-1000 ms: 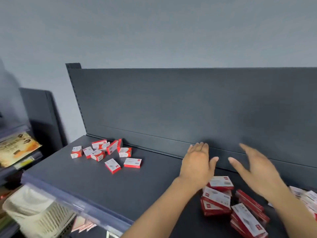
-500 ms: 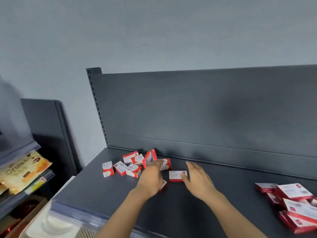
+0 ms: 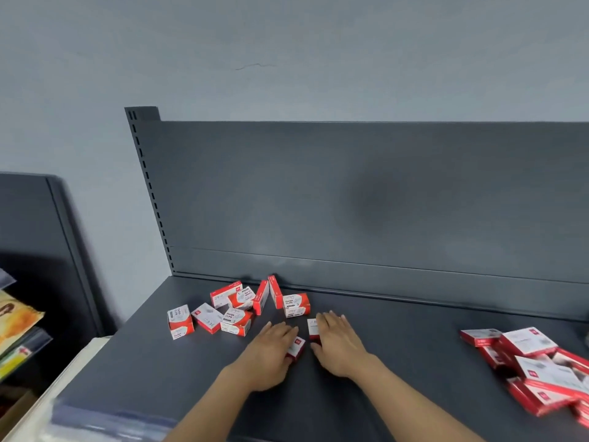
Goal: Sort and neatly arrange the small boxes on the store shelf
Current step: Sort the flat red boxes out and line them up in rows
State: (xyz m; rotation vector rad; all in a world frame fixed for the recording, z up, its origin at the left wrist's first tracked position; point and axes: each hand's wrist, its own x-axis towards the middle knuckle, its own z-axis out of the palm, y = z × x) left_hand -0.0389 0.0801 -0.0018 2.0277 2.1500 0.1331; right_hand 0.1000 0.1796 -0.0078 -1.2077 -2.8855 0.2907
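On shelf [image 3: 414, 349], loose clip boxes [image 3: 237, 312] at my 10 o'clock. L hand [image 3: 269, 350] curls round one box [image 3: 297, 345]; R hand [image 3: 339, 342] lies on second box [image 3: 313, 328], pinch unclear. Light, stiff card, prob slick: take by long sides.

A pale grey-blue wall [image 3: 287, 43] — one thin crack [image 3: 255, 66] in it — backs a dark shelving unit [image 3: 32, 218] at left.
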